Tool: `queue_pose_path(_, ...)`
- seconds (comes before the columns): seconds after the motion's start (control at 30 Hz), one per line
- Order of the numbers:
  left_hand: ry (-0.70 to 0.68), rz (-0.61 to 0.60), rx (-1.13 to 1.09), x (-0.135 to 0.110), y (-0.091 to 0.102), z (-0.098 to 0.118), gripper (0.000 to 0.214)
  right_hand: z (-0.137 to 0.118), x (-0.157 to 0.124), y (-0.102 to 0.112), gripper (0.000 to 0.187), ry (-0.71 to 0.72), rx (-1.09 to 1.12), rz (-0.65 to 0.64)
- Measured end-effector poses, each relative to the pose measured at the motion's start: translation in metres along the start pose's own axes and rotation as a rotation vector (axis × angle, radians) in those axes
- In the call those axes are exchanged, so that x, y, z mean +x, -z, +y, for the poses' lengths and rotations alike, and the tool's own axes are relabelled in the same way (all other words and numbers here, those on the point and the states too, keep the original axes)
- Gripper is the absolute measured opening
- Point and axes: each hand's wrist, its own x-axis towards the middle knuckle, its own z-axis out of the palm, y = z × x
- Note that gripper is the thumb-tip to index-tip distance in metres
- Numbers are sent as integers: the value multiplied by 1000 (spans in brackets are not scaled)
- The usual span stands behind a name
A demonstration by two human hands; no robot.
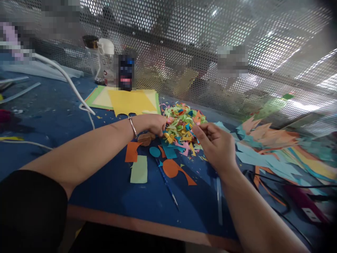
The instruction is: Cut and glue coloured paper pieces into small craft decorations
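Note:
My left hand reaches into the near edge of a heap of small coloured paper scraps, its fingers closed on a yellow scrap. A thin bracelet circles that wrist. My right hand sits just right of the heap with fingers curled and pinched on a small scrap I cannot name. Below both hands lie cut paper shapes: an orange piece, a pale green rectangle, a teal circle, an orange rounded shape. A blue pen lies among them.
Yellow and green paper sheets lie behind the heap on the blue table. Two bottles stand by the perforated metal screen. Larger teal and orange offcuts spread at right. A white cable crosses at left, dark cables at right.

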Motion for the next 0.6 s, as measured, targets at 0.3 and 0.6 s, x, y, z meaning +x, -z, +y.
queue_pose_path(0.3, 3, 198, 5, -11, 20, 6, 28, 1, 1, 2, 39, -19, -6, -41)
queue_pose_path(0.6, 101, 395, -303, -56, 21, -3, 40, 4, 3, 2, 43, -39, 66, -77)
